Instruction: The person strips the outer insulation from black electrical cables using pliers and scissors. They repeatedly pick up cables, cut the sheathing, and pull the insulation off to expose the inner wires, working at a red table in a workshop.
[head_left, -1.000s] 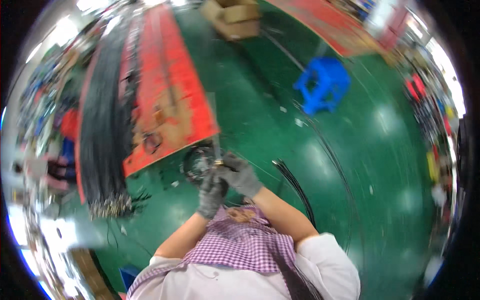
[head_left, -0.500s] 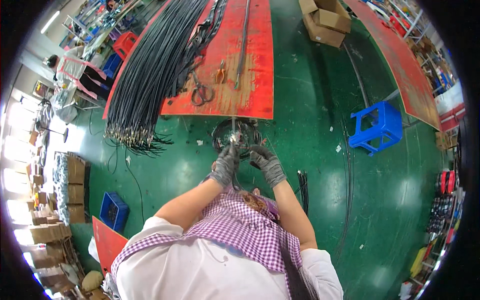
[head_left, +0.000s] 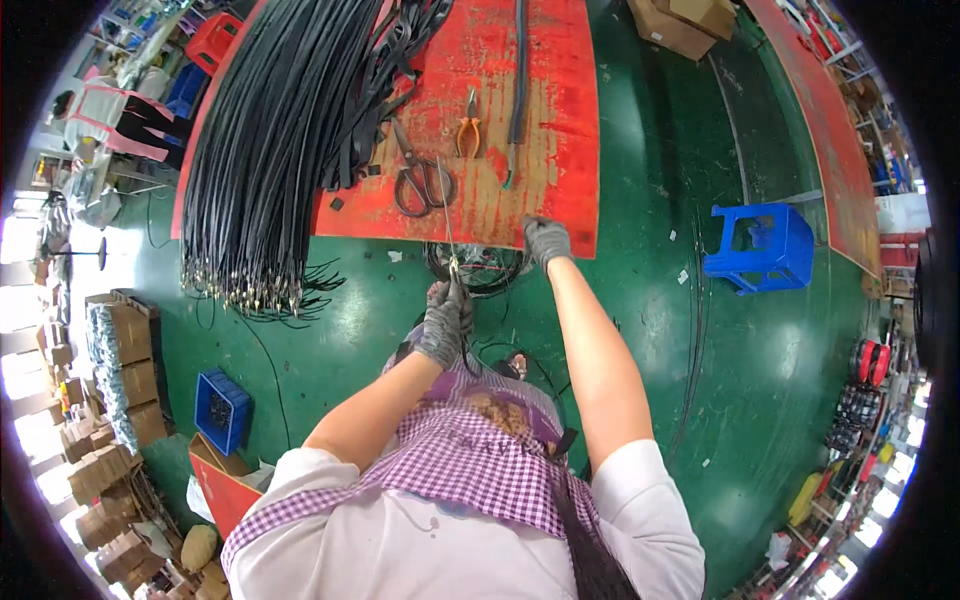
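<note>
My left hand [head_left: 447, 325], in a grey glove, is closed around the end of a black cable [head_left: 466, 356], part of which hangs below the fist. A thin metal rod [head_left: 446, 215] sticks up from that fist and reaches over the table edge. My right hand [head_left: 547, 241], gloved too, is at the table's front edge with its fingers curled; what they hold, if anything, is hidden. On the red table [head_left: 400, 225] lie black-handled scissors [head_left: 422, 186], orange-handled pliers [head_left: 468, 130] and a long dark tube [head_left: 519, 85].
A thick bundle of black cables [head_left: 265, 150] hangs over the table's left front edge. Coiled cable [head_left: 490, 275] is below the edge. A blue stool [head_left: 765, 250] stands right, a blue crate [head_left: 222, 410] left. Another person [head_left: 120, 115] bends over at the far left.
My right hand has moved up and right, from beside the left hand to the table edge. My left hand stays closed in nearly the same place. The view has shifted closer to the table.
</note>
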